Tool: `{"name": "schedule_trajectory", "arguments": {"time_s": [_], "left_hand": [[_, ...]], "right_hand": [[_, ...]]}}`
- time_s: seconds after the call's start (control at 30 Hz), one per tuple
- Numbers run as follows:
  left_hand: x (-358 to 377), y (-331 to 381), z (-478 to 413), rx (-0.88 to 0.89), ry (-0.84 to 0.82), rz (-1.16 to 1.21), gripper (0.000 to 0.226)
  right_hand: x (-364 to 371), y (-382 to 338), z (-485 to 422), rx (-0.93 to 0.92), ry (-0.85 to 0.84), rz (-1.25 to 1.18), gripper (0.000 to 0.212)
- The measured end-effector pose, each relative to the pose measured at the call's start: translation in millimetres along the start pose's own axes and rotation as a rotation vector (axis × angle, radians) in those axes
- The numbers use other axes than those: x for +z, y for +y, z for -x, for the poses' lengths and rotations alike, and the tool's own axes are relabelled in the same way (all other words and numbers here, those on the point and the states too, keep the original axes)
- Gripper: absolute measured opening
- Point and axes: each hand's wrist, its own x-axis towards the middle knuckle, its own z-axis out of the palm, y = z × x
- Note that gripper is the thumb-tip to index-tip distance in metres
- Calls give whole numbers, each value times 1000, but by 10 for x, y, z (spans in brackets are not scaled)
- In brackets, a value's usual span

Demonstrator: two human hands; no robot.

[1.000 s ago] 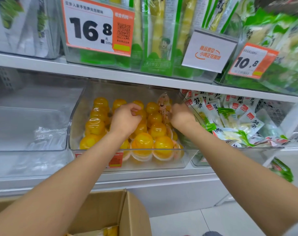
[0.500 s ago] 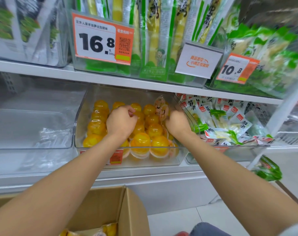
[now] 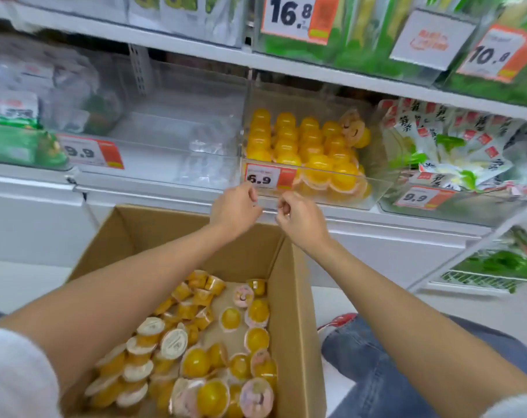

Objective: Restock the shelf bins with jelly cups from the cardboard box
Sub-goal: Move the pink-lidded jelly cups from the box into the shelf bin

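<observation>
A clear shelf bin (image 3: 374, 193) holds rows of yellow jelly cups (image 3: 301, 143), dome side up, behind a 6.9 price tag. Below it an open cardboard box (image 3: 295, 297) holds several loose jelly cups (image 3: 214, 357), some lid up. My left hand (image 3: 235, 206) and my right hand (image 3: 298, 218) hover over the box's far edge, just in front of the bin. Both have fingers curled loosely, and I see nothing in them.
An empty clear bin (image 3: 165, 146) sits left of the jelly bin. Green and white snack packets (image 3: 455, 152) fill the bin to the right. More packets and price tags line the upper shelf (image 3: 196, 45). My knee in jeans (image 3: 377, 357) is right of the box.
Both hands have come out of the jelly bin and drawn back and down over the box. The camera has tilted down, showing the box's contents.
</observation>
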Motion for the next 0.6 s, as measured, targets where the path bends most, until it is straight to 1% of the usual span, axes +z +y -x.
{"name": "schedule_trajectory", "arguments": {"time_s": [0.07, 0.17, 0.23, 0.3, 0.33, 0.37, 0.4, 0.43, 0.5, 0.6], "left_hand": [[122, -478, 260, -97, -169, -45, 8], [366, -1198, 661, -194, -472, -171, 7], [539, -1609, 926, -229, -675, -258, 13], [678, -1940, 1185, -302, -841, -275, 20], [737, -2090, 1299, -332, -908, -287, 15], [793, -2212, 1395, -337, -959, -300, 5], [873, -2332, 1468, -344, -981, -315, 12], [952, -2419, 1533, -352, -987, -328, 25], [1067, -2475, 1616, -400, -1001, -303, 43], [1288, -2501, 1701, -555, -1007, -213, 77]], "right_hand": [[371, -33, 235, 52, -183, 7, 12], [966, -7, 587, 129, -568, 40, 21], [1342, 49, 832, 177, -815, 68, 26], [1659, 110, 1086, 212, -994, 88, 31], [1790, 140, 1202, 226, -1060, 95, 32], [1901, 162, 1311, 246, -1106, 93, 32], [2002, 180, 1404, 272, -1140, 89, 33], [2085, 187, 1483, 286, -1165, 93, 34], [2225, 207, 1606, 293, -1205, 121, 32], [2358, 265, 1744, 303, -1193, 213, 34]]}}
